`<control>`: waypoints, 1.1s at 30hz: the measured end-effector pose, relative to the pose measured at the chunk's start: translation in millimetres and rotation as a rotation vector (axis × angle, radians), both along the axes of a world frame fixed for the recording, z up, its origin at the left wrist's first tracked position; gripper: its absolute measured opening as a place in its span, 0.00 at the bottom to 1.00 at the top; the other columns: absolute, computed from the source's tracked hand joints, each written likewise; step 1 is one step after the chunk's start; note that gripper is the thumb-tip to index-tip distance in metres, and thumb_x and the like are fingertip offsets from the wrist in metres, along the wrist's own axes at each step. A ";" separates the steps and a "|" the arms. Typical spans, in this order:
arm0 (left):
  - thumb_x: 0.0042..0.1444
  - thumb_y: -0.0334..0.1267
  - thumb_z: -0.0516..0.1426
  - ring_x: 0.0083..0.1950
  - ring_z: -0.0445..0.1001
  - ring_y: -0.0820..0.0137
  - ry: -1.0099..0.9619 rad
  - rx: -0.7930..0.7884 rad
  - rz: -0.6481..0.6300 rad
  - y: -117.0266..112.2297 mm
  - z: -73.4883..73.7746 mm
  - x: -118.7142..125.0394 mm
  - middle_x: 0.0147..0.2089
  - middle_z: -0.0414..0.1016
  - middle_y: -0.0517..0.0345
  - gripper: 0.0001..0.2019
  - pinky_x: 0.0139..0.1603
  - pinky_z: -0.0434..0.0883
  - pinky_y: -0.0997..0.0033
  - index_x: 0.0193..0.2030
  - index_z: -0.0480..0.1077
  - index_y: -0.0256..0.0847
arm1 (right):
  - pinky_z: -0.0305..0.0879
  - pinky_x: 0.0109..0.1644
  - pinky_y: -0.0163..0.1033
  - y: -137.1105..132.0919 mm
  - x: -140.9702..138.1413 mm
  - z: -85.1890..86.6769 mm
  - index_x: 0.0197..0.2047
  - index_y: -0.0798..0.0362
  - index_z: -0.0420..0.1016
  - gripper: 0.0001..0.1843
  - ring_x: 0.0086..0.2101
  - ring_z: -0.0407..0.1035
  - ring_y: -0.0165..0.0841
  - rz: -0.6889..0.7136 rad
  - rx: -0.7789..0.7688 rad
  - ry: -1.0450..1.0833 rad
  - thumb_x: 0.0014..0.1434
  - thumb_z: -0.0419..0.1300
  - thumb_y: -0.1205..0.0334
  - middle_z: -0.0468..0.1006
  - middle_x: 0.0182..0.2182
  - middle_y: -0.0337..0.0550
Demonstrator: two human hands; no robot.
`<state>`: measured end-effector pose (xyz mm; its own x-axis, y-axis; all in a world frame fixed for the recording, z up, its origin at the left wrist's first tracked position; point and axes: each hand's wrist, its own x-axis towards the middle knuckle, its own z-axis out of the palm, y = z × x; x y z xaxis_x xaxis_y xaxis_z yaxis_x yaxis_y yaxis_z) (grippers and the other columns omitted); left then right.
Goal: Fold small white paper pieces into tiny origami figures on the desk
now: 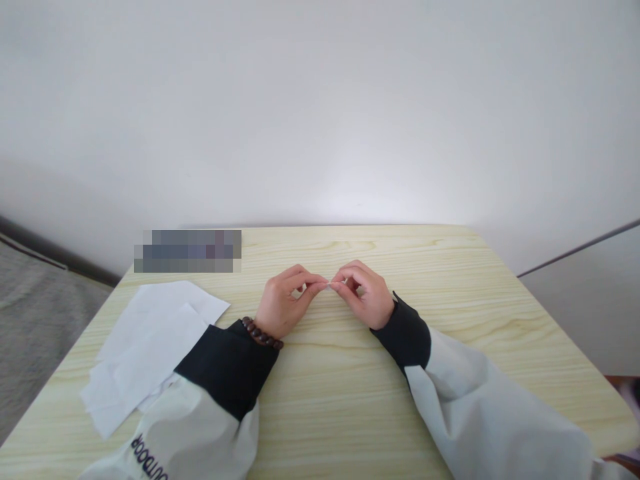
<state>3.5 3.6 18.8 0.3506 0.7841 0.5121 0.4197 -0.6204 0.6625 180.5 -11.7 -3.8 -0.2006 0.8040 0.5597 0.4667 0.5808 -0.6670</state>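
Observation:
Over the middle of the table, my left hand (287, 299) and my right hand (364, 293) meet fingertip to fingertip. Each pinches thumb against forefinger. A tiny pale thing (329, 285) shows where the tips come together; it is too small to name, and the fingers cover most of it. Dark round beads form a bracelet (263, 335) on my left wrist. Black cuffs and pale grey sleeves cover both forearms.
Several white paper sheets (145, 347) lie overlapping on the wood-grain table (340, 413), partly under my left sleeve. A blurred-out patch (187, 251) hides something at the back left. A white wall (320, 113) stands behind the table. Grey fabric (35, 327) is at the left.

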 end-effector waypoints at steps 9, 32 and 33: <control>0.54 0.39 0.56 0.30 0.70 0.74 0.066 -0.103 -0.034 3.6 -2.8 -0.1 0.32 0.76 0.57 0.07 0.30 0.68 0.75 0.33 0.73 0.38 | 0.61 0.23 0.31 0.4 1.2 4.3 0.28 0.53 0.68 0.10 0.20 0.60 0.23 -0.048 -0.035 0.034 0.58 0.57 0.57 0.70 0.27 0.39; 0.57 0.46 0.53 0.37 0.75 0.68 0.078 -0.375 -0.080 5.3 -4.7 -3.7 0.38 0.80 0.57 0.15 0.37 0.68 0.74 0.40 0.77 0.40 | 0.62 0.24 0.31 1.5 1.6 3.8 0.31 0.53 0.68 0.08 0.21 0.61 0.23 -0.026 -0.057 0.029 0.59 0.55 0.60 0.70 0.29 0.40; 0.57 0.46 0.53 0.36 0.75 0.68 0.080 -0.361 -0.078 4.9 -4.2 -3.7 0.37 0.80 0.57 0.15 0.37 0.68 0.74 0.39 0.77 0.39 | 0.62 0.24 0.31 1.6 1.5 4.0 0.31 0.54 0.69 0.08 0.21 0.61 0.23 -0.028 -0.048 0.024 0.59 0.55 0.61 0.70 0.29 0.41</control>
